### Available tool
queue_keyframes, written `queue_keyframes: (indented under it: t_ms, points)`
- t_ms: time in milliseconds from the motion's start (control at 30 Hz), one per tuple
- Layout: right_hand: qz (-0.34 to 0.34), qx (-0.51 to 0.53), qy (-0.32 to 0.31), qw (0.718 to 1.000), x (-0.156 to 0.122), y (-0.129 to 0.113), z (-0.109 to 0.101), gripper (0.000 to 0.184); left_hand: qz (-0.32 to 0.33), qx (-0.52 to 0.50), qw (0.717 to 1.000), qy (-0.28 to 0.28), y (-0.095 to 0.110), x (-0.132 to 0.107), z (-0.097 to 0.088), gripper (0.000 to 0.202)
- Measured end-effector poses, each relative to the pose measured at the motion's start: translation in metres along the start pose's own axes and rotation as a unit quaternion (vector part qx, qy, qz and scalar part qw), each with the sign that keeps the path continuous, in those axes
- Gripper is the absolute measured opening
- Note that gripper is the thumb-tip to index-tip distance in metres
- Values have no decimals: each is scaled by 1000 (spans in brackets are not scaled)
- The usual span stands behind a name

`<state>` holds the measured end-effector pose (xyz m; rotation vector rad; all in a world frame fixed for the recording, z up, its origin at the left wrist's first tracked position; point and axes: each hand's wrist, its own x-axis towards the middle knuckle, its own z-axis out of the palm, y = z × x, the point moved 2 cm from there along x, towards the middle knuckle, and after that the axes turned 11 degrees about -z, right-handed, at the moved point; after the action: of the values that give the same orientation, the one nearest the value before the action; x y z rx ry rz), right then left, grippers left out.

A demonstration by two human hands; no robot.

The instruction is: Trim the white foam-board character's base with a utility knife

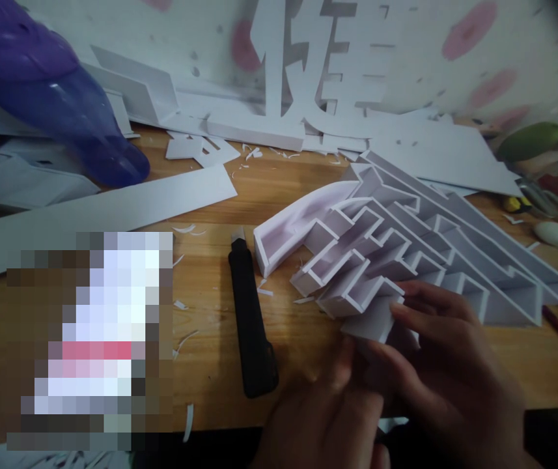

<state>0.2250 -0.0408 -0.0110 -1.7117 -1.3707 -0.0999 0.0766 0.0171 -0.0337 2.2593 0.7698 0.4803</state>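
Low right of view: both hands meet at the near corner of a white walled letter-form of thin board, a maze of upright strips lying on the wooden tabletop and running off toward the far right.

- Right hand: fingers bent and close together, laid over a small flat white board piece and holding it against the near wall of the letter-form. The flat press looks meant to keep the piece flush with that wall.
- Left hand: comes up from below, thumb at the lower edge of the same piece, seemingly propping it from the other side. Its other fingers are dark and blurred, so I cannot tell whether they grip.
- The piece sits at the nearest corner of the letter-form, touching it, just above the tabletop.

Around them:
- Black utility knife lies flat just left of the hands, untouched, probably set within easy reach.
- Thin white shavings are scattered on the wood near the knife.
- Long white board strip lies across the left side, well apart from the hands.
- Purple translucent plastic object is at far left, its kind unclear.
- Large white cut-out character rests at the back.
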Motion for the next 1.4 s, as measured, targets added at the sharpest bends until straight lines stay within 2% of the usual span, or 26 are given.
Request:
queue_keyframes:
  t_ms: [300, 500, 633, 733, 833, 967, 1067, 1167, 1267, 1400]
  points:
    - [-60, -41, 8, 997, 6, 1, 4, 30, 27, -86, 994, 68, -1, 7, -10, 35]
    - [-54, -28, 28, 998, 7, 1, 6, 27, 74, -82, 990, 90, 1, 6, -15, 38]
    - [-62, -15, 10, 998, 7, -3, 1, 39, 139, -59, 979, 134, 7, 4, -23, 37]
    - [-74, 13, 15, 997, 8, -9, -20, 47, 203, -1, 960, 193, 20, 15, -33, 39]
    - [-96, 36, 36, 994, 12, -12, -55, 39, 225, 85, 941, 239, 33, 39, -40, 32]
    - [-121, 44, 16, 992, 12, -6, -104, 19, 203, 181, 938, 216, 41, 67, -35, 22]
    - [-131, 23, 19, 991, -1, 6, -129, 16, 198, 220, 932, 207, 39, 71, -24, 25]
    - [-112, 14, 33, 993, -19, 19, -142, 13, 200, 237, 921, 238, 35, 68, -13, 27]
    - [-103, 33, 8, 994, -24, 26, -146, 14, 204, 244, 911, 264, 31, 67, -6, 27]
    - [-216, 26, -66, 974, 5, 24, -137, 21, 212, 236, 907, 277, 30, 71, -6, 25]
